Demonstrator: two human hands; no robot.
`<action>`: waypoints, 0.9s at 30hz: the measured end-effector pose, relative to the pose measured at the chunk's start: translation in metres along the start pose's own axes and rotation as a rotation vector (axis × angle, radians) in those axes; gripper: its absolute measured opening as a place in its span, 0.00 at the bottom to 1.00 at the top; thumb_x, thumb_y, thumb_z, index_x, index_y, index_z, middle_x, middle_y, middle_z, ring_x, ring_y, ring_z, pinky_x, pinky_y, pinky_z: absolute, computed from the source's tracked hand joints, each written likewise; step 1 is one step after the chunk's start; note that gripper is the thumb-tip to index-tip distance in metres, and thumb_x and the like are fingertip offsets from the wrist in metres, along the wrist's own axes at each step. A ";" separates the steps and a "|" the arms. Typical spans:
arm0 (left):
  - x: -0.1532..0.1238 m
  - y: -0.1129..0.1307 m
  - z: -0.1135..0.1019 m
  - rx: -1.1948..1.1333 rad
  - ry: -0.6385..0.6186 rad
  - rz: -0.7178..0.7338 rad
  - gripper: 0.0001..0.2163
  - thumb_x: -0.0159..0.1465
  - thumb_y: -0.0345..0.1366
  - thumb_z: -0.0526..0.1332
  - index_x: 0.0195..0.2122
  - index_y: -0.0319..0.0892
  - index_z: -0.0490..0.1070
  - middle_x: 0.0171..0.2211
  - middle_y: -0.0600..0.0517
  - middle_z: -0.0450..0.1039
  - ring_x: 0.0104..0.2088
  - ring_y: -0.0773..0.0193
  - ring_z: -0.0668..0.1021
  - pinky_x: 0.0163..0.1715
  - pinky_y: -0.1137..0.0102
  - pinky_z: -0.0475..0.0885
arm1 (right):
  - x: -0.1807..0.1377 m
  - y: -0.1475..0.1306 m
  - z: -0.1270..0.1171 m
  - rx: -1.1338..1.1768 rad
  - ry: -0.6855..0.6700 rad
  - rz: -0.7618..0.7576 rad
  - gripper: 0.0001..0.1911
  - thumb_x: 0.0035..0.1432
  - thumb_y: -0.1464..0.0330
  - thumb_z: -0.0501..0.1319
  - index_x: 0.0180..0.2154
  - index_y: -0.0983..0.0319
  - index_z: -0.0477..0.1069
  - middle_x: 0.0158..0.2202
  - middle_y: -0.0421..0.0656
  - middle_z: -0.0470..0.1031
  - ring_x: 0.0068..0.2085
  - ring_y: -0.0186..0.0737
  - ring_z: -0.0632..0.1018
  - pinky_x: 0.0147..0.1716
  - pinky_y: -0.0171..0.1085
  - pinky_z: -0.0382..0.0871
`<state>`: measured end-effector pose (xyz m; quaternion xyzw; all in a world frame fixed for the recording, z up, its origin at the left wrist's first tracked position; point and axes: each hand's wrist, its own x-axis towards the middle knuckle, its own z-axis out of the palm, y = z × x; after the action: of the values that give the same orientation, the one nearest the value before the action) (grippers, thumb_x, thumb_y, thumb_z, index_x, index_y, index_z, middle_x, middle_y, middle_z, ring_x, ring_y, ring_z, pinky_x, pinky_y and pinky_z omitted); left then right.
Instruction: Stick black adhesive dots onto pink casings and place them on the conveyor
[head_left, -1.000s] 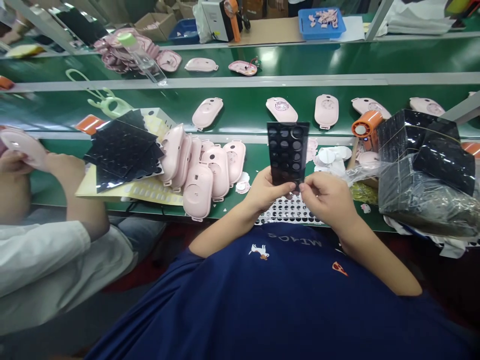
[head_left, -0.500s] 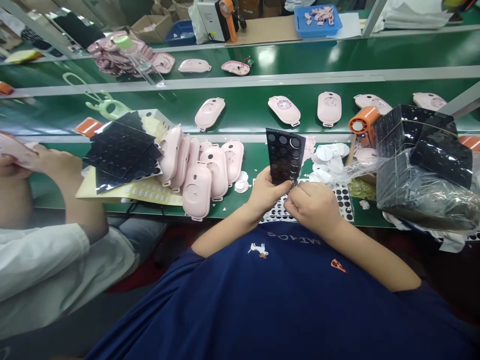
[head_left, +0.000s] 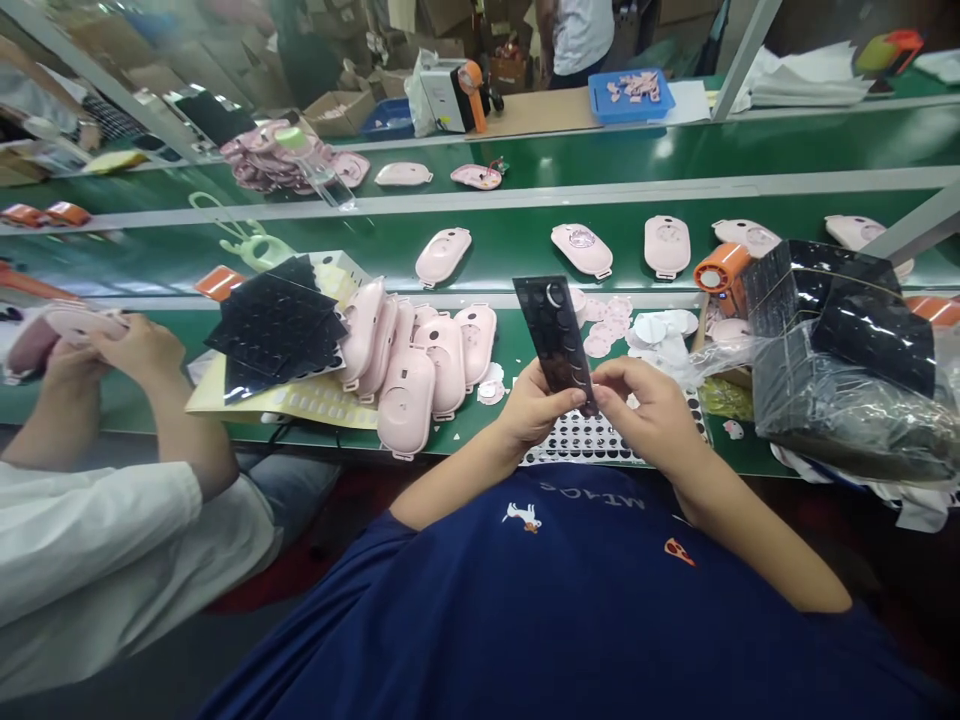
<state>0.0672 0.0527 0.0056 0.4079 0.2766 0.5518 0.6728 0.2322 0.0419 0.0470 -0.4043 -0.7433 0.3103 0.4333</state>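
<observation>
Green belt bench (head_left: 504,400) | pink plastic housings (head_left: 406,400) @ 10 o'clock | holed backing sheet (head_left: 577,442) @ 6 o'clock | our hands nearly touching: L hand (head_left: 536,408), R hand (head_left: 646,408) both pinch btm of blk sticker sheet (head_left: 553,332), tilted @ 12 o'clock

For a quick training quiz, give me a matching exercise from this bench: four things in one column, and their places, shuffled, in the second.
Things:
1. Black sheet
2. Pink casings
3. Blue tray
4. Orange fan

Places:
A. Farthest bench
B. Beside the wrapped black bundle
C. Held between the left hand and right hand
D. Near belt, left of the hands

Pairs: 1-C, 2-D, 3-A, 4-B
</observation>
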 end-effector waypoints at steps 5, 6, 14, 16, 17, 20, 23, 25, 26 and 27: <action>0.002 0.002 0.000 0.096 0.084 0.032 0.25 0.44 0.47 0.81 0.29 0.40 0.67 0.26 0.58 0.75 0.27 0.72 0.77 0.30 0.75 0.75 | 0.000 0.000 0.003 -0.021 -0.043 0.045 0.07 0.62 0.64 0.62 0.39 0.59 0.75 0.29 0.39 0.76 0.29 0.36 0.75 0.30 0.35 0.69; 0.002 0.002 0.000 0.111 0.080 0.028 0.25 0.44 0.47 0.81 0.30 0.40 0.68 0.26 0.58 0.75 0.26 0.72 0.77 0.30 0.75 0.74 | -0.001 0.001 0.003 -0.023 -0.038 0.065 0.07 0.62 0.64 0.62 0.39 0.59 0.75 0.29 0.40 0.76 0.29 0.36 0.75 0.30 0.35 0.69; 0.000 -0.002 -0.005 0.159 0.088 0.065 0.24 0.49 0.47 0.79 0.37 0.41 0.69 0.30 0.56 0.78 0.27 0.70 0.79 0.30 0.73 0.76 | -0.005 0.004 0.004 -0.297 0.063 -0.074 0.07 0.62 0.68 0.59 0.32 0.60 0.74 0.26 0.41 0.76 0.28 0.36 0.74 0.31 0.36 0.67; 0.000 -0.002 -0.005 0.185 0.102 0.088 0.24 0.49 0.47 0.79 0.38 0.41 0.69 0.32 0.55 0.79 0.30 0.68 0.80 0.33 0.72 0.77 | -0.004 0.001 0.004 -0.352 0.073 -0.100 0.09 0.61 0.69 0.58 0.30 0.60 0.74 0.25 0.41 0.75 0.28 0.36 0.74 0.30 0.36 0.66; 0.000 -0.002 -0.005 0.194 0.096 0.087 0.24 0.50 0.47 0.78 0.38 0.41 0.69 0.32 0.54 0.79 0.31 0.68 0.80 0.33 0.72 0.77 | -0.004 0.000 0.005 -0.351 0.076 -0.090 0.09 0.61 0.69 0.58 0.30 0.60 0.74 0.24 0.41 0.75 0.28 0.36 0.73 0.29 0.36 0.65; -0.001 0.002 -0.005 0.195 0.032 0.031 0.24 0.51 0.48 0.78 0.38 0.41 0.68 0.32 0.54 0.79 0.29 0.67 0.80 0.31 0.71 0.77 | -0.001 0.001 0.004 -0.220 0.052 0.044 0.09 0.59 0.68 0.58 0.27 0.60 0.73 0.23 0.39 0.73 0.25 0.34 0.71 0.26 0.35 0.62; -0.003 0.005 -0.005 0.152 -0.032 -0.032 0.24 0.52 0.48 0.77 0.39 0.42 0.67 0.30 0.55 0.78 0.25 0.68 0.79 0.29 0.71 0.77 | 0.000 0.004 0.002 0.004 -0.023 0.236 0.10 0.60 0.64 0.59 0.28 0.60 0.74 0.23 0.39 0.73 0.23 0.33 0.70 0.23 0.34 0.61; -0.003 0.005 -0.006 0.135 -0.025 -0.025 0.24 0.51 0.47 0.78 0.39 0.42 0.67 0.30 0.55 0.78 0.24 0.69 0.78 0.28 0.71 0.76 | -0.001 0.007 0.001 0.094 -0.056 0.294 0.10 0.60 0.62 0.60 0.31 0.60 0.75 0.24 0.39 0.74 0.24 0.34 0.70 0.23 0.34 0.62; -0.002 0.005 -0.007 0.135 -0.002 0.003 0.24 0.51 0.47 0.78 0.38 0.42 0.67 0.30 0.56 0.78 0.24 0.69 0.78 0.28 0.71 0.76 | -0.001 0.007 0.001 0.105 -0.045 0.287 0.10 0.60 0.61 0.61 0.32 0.60 0.75 0.25 0.39 0.75 0.24 0.34 0.71 0.24 0.34 0.63; -0.002 0.004 -0.007 0.141 0.031 0.045 0.23 0.52 0.46 0.78 0.38 0.42 0.67 0.29 0.56 0.78 0.24 0.70 0.78 0.27 0.72 0.76 | -0.002 0.007 0.001 0.092 -0.019 0.255 0.09 0.60 0.62 0.61 0.32 0.60 0.75 0.26 0.39 0.75 0.25 0.34 0.72 0.25 0.34 0.64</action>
<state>0.0587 0.0527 0.0048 0.4518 0.3159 0.5521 0.6255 0.2339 0.0433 0.0398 -0.4724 -0.6746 0.4006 0.4015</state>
